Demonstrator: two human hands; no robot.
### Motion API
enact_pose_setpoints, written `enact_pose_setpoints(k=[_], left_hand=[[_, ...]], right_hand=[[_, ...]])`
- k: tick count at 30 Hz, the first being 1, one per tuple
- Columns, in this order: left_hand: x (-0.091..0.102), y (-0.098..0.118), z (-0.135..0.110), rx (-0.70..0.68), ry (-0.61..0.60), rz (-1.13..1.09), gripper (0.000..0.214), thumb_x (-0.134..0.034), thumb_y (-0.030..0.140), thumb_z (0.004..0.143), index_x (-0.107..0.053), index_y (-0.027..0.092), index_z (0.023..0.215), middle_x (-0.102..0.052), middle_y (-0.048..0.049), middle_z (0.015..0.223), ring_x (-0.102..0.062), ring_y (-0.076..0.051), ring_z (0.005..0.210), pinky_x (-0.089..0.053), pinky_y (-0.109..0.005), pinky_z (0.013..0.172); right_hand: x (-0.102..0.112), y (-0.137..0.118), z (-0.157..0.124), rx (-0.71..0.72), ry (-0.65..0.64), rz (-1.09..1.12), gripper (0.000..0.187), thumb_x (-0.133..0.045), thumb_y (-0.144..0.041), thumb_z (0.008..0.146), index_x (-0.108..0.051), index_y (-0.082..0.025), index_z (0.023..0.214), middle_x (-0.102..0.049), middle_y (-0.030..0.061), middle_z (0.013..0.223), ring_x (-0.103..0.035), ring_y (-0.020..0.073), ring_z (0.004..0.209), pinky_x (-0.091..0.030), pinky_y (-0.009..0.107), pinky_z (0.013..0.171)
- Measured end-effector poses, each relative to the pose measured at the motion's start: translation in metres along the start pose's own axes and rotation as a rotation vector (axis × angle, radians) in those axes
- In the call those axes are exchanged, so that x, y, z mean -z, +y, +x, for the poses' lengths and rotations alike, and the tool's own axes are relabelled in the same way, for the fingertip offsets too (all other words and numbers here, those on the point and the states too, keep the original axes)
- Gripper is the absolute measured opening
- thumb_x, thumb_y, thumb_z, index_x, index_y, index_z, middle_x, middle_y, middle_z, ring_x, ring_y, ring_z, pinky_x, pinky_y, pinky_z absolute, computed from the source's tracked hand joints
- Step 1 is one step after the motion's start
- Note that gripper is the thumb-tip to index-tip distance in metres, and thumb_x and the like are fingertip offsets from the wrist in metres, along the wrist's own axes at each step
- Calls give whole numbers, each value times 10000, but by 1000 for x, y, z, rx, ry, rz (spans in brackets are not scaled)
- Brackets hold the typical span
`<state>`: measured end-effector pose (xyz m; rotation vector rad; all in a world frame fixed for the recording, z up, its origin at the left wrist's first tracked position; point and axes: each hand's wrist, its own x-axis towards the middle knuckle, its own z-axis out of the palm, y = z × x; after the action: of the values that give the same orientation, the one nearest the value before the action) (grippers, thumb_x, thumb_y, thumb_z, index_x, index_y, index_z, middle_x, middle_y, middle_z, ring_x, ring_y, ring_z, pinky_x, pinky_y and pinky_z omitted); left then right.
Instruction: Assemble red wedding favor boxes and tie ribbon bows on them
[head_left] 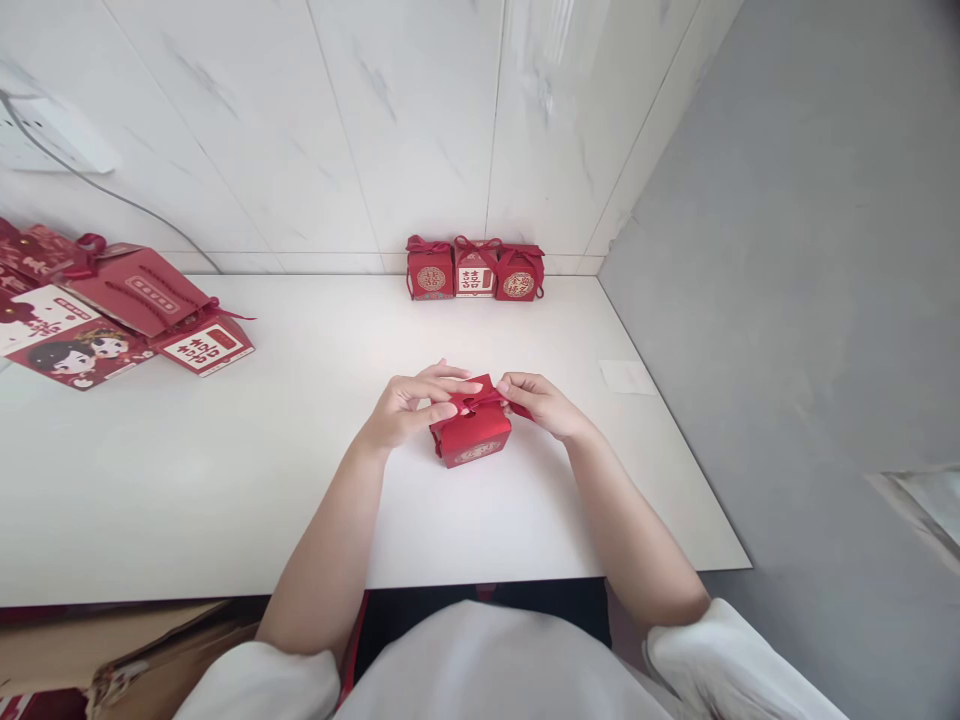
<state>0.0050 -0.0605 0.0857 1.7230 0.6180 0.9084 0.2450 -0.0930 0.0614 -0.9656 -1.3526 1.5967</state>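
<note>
A small red gift box [474,440] with a gold round emblem sits on the white table in front of me, tied on top with a dark red ribbon [487,398]. My left hand [412,405] reaches over the box from the left, fingers stretched across its top. Its thumb lies near the ribbon's knot, apart from the index fingertip. On the other side, my right hand [541,402] pinches the ribbon at the box's right edge between thumb and bent fingers. Part of the bow is covered by my fingers.
Three finished-looking red boxes with bows [475,270] stand in a row against the tiled wall. Several red boxes and bags [135,295] are piled at left. A whitish paper slip [627,377] lies near the right edge. Below the table, at lower left, is a cardboard box [150,650].
</note>
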Motion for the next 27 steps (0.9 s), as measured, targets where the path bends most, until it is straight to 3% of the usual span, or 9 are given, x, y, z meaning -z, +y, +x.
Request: enact_pose_setpoints(k=[3, 6, 9, 12, 15, 18, 20, 23, 27], left_hand=[[-11, -5, 2, -47, 80, -45, 243, -682, 448, 858, -777, 245, 765, -775, -59, 890, -687, -234, 1010, -147, -532, 1236], [-13, -13, 2, -11, 101, -60, 235, -659, 406, 888, -745, 222, 771, -738, -6, 771, -684, -142, 747, -110, -497, 1254], [-9, -19, 1, 58, 70, 9, 224, -682, 382, 873, -725, 200, 750, -714, 18, 717, -634, -99, 638, -100, -483, 1264], [-6, -24, 1, 59, 132, -4, 231, -701, 380, 851, -711, 196, 711, -716, 16, 699, -655, -112, 643, -139, -490, 1260], [-8, -26, 0, 28, 167, -35, 191, -715, 363, 835, -720, 205, 728, -736, -1, 724, -709, -161, 787, -166, -497, 1252], [-12, -28, 0, 15, 116, 14, 172, -710, 352, 840, -722, 209, 745, -745, -11, 760, -697, -176, 905, -138, -486, 1253], [-15, -29, 1, 25, 89, 70, 187, -699, 354, 854, -714, 206, 742, -738, -7, 768, -679, -161, 860, -110, -477, 1250], [-18, -29, 2, 65, 73, 97, 212, -679, 367, 873, -704, 194, 753, -718, -7, 769, -648, -146, 777, -215, -461, 1204], [-19, -26, 2, 109, 59, 40, 226, -669, 378, 879, -712, 179, 780, -713, -52, 866, -635, -175, 855, -457, -362, 958]], right_hand=[[0, 4, 2, 3, -2, 19, 404, -636, -573, 866, -561, -202, 724, -514, -20, 679, -468, 119, 609, -407, 276, 607], [3, 4, 2, 3, 4, 6, 406, -634, -567, 870, -584, -193, 720, -534, -15, 686, -479, 114, 609, -422, 270, 614], [8, 1, -1, -13, -38, -33, 399, -635, -556, 875, -619, -185, 731, -570, -4, 697, -521, 118, 623, -456, 272, 639], [14, -1, -4, -20, -124, -35, 333, -678, -491, 870, -657, -175, 765, -603, 4, 721, -571, 124, 670, -486, 274, 691], [15, -4, -6, -5, -179, 12, 244, -726, -415, 851, -695, -176, 819, -646, 17, 769, -604, 131, 708, -515, 287, 719], [11, -6, -6, 54, -146, 71, 195, -764, -383, 817, -720, -193, 830, -692, 58, 1052, -642, 136, 780, -544, 302, 711], [6, -8, -5, 99, -113, 68, 189, -772, -381, 807, -725, -198, 806, -650, 70, 1244, -659, 140, 827, -542, 285, 665], [0, -9, -2, 127, -93, 18, 221, -740, -413, 831, -729, -193, 819, -714, 81, 1122, -667, 148, 800, -494, 244, 558], [-4, -6, 2, 137, -28, -25, 249, -712, -441, 851, -729, -202, 919, -751, 46, 836, -660, 139, 717, -457, 216, 506]])
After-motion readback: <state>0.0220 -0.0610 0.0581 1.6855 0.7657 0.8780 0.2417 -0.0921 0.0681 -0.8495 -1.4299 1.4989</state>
